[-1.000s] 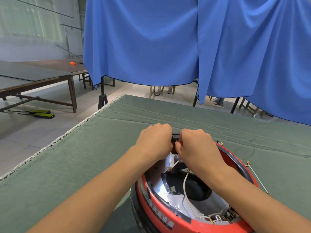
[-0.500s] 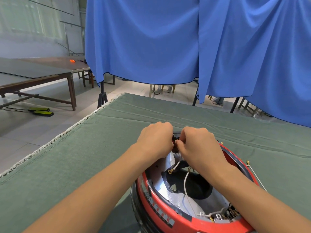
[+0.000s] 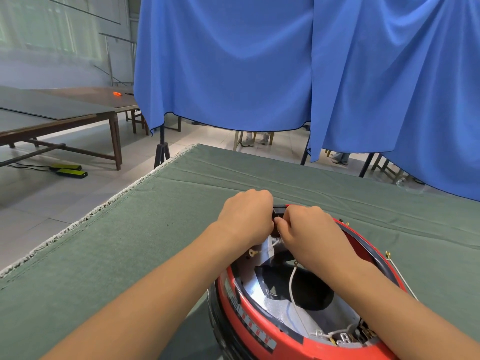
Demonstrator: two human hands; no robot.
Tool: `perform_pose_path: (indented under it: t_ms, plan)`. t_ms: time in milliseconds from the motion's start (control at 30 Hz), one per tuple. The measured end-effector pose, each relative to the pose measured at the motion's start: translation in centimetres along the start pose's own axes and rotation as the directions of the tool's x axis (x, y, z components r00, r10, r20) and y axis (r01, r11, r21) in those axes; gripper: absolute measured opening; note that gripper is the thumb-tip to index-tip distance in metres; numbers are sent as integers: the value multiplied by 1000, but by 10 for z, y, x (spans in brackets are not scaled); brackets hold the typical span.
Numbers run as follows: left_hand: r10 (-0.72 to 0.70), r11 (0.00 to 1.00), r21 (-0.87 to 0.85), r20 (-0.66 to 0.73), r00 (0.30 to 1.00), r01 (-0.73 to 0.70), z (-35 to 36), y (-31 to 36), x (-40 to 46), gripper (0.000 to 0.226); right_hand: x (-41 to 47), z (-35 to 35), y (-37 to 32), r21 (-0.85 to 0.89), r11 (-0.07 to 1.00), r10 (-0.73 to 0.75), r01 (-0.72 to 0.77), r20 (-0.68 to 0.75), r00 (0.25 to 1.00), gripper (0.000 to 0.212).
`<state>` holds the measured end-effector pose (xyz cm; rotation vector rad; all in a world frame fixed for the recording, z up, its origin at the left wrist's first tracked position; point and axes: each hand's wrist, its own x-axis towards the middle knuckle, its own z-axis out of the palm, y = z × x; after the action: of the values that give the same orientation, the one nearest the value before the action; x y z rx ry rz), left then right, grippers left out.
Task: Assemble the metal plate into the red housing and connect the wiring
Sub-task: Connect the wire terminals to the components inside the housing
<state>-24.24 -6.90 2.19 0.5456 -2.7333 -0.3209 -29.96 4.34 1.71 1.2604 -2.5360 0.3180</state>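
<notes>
Off to the left, beyond the desk, a long wooden table (image 3: 59,118) stands on the tiled floor with a small orange object (image 3: 117,94) on its far end, and two yellow-green bars (image 3: 68,170) lie on the floor beneath it. The desk (image 3: 124,229) is covered by a green cloth with a frayed white fringe along its left edge. The left hand (image 3: 246,216) reaches over the far rim of the red housing (image 3: 259,331), its fingers curled tightly inward; what they grip is hidden behind the knuckles, though they close against a small black part (image 3: 279,210) at the rim. The right hand (image 3: 309,229) sits just beside it, knuckles touching, with fingers also curled and pinching at the same black part, where a white wire (image 3: 294,284) trails down into the housing. The housing rests at the near edge of the desk, right of centre, and a shiny metal plate (image 3: 262,294) lies inside it around a dark opening. Small connectors (image 3: 342,337) cluster at the near inner rim. A thin pale wire (image 3: 401,276) with a brass terminal lies on the cloth just right of the housing. Blue curtains (image 3: 285,68) hang behind the far edge.
</notes>
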Motion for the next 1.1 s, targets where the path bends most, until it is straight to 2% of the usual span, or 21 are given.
perform_pose_path:
  t_ms: [200, 800, 933, 1033, 1100]
  plan:
    - [5, 1000, 0, 2, 1000, -5, 0, 0, 0, 14, -1, -4, 0, 135, 989, 61, -63, 21, 998, 21]
    - [6, 1000, 20, 11, 1000, -7, -1, 0, 0, 12, 2, 1, -1, 148, 989, -3, 7, -24, 1000, 19]
    - [9, 999, 32, 12, 1000, -9, -1, -1, -1, 14, 4, 3, 1, 192, 981, 12, -9, -13, 1000, 20]
    - [17, 999, 34, 31, 999, -18, -1, 0, -1, 4, 4, 3, 2, 216, 976, 37, -41, 22, 999, 23]
    - [25, 999, 38, 39, 999, -27, 0, 1, -1, 6, 5, 2, 4, 228, 972, 60, -63, 18, 998, 25]
